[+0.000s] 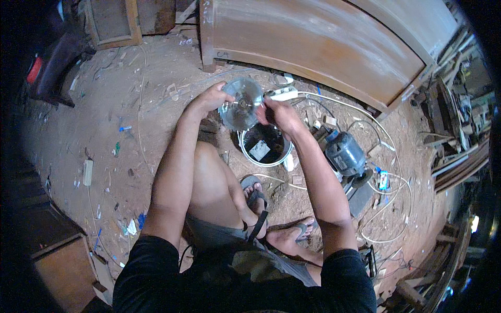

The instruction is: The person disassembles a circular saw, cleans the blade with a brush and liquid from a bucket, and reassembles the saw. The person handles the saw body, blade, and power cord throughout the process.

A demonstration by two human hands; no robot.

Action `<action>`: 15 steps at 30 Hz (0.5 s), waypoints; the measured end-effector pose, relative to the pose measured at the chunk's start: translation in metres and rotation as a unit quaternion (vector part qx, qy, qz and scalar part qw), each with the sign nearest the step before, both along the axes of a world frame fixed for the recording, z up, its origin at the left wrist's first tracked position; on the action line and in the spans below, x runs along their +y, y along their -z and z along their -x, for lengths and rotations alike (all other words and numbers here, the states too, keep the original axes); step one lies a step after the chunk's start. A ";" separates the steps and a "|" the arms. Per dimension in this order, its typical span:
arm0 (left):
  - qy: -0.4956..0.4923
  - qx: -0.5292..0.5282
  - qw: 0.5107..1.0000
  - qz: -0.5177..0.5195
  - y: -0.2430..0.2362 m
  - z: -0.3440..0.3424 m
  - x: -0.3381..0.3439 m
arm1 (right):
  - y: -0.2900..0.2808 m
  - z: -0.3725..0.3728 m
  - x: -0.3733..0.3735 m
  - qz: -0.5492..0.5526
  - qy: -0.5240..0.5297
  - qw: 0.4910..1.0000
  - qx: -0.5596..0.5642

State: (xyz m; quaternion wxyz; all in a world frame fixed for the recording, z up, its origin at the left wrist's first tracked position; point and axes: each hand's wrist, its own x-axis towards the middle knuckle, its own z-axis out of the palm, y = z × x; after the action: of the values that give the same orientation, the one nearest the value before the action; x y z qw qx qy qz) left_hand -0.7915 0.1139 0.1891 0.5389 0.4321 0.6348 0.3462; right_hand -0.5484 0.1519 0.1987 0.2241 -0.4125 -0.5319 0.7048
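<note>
Glossy metal disc [243, 96], wooden panel [313, 44]

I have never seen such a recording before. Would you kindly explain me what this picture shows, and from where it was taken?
There is no machine doing the handling: a person works with two bare hands. A wide camera on the person's head looks down, so straight edges bend near the rim. The left hand holds a round, shiny disc, which looks like a saw blade. The right hand is at its other edge, too blurred to show its grip. Just below in the picture, a bucket stands on the littered ground; a pale piece shows inside. To the right sits a rounded motor.
</note>
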 end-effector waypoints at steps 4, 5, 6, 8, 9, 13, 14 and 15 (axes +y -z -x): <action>0.044 -0.082 0.996 0.010 -0.003 0.001 -0.002 | -0.010 0.022 0.015 -0.176 0.103 0.974 -0.098; 0.043 -0.099 0.994 0.005 -0.003 -0.003 -0.002 | 0.005 0.014 0.025 -0.275 0.125 0.938 -0.172; 0.031 -0.114 0.993 0.000 -0.003 0.001 -0.006 | 0.015 0.012 0.025 -0.295 0.129 0.929 -0.180; 0.052 -0.115 0.992 -0.030 0.003 0.012 -0.010 | 0.042 -0.002 0.022 -0.335 0.141 0.910 -0.202; 0.062 -0.126 0.990 -0.020 0.005 0.017 -0.012 | 0.045 0.001 0.020 -0.295 0.139 0.935 -0.142; -0.023 -0.057 0.998 0.004 0.002 0.014 -0.014 | 0.043 -0.008 0.006 -0.108 0.093 0.989 0.050; -0.079 -0.026 0.996 0.024 -0.004 0.009 -0.013 | 0.041 -0.009 0.002 -0.161 0.105 0.981 0.023; -0.071 -0.026 0.996 0.043 -0.008 0.014 -0.011 | 0.034 -0.008 -0.005 -0.212 0.114 0.970 -0.002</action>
State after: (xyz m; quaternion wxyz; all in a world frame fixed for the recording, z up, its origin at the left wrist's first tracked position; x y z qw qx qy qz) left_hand -0.8057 0.1033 0.1970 0.5474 0.3530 0.6641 0.3671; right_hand -0.5402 0.1469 0.1647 0.3849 -0.4148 -0.6191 0.5446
